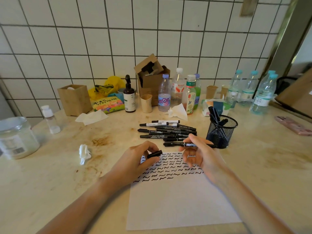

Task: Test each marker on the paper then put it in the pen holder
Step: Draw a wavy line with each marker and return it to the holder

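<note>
**Marker testing: partly done, pile remaining**

While only the head view is available, we record the following from it.

Hands. We find the right hand (200, 154) pinching a marker (190, 144) between thumb and fingers, held level above the top edge of the paper (177, 203). We find the left hand (140, 157) with fingers curled round a black cap (154, 154), just over the upper left of the scribbled area. We judge the cap to belong to the held marker, but we cannot tell whether the tip is bare at this size.

Paper. We count several rows of short black squiggles across its upper part; the last row stops partway. The lower part is blank. It lies flat on the table (50, 174), under both hands.

Holder. We see the mesh holder (221, 132) just right of the held marker, upright, with a few markers standing in it.

Pile. We see a loose pile (167, 130) of markers behind the hands, between paper and bottles (177, 90); most are black, two have white barrels.

Progress. We judge the task well under way but unfinished: the held marker is between uncapping and recapping, and we cannot say which. Afterwards it goes to the holder, and the pile awaits testing.
</note>
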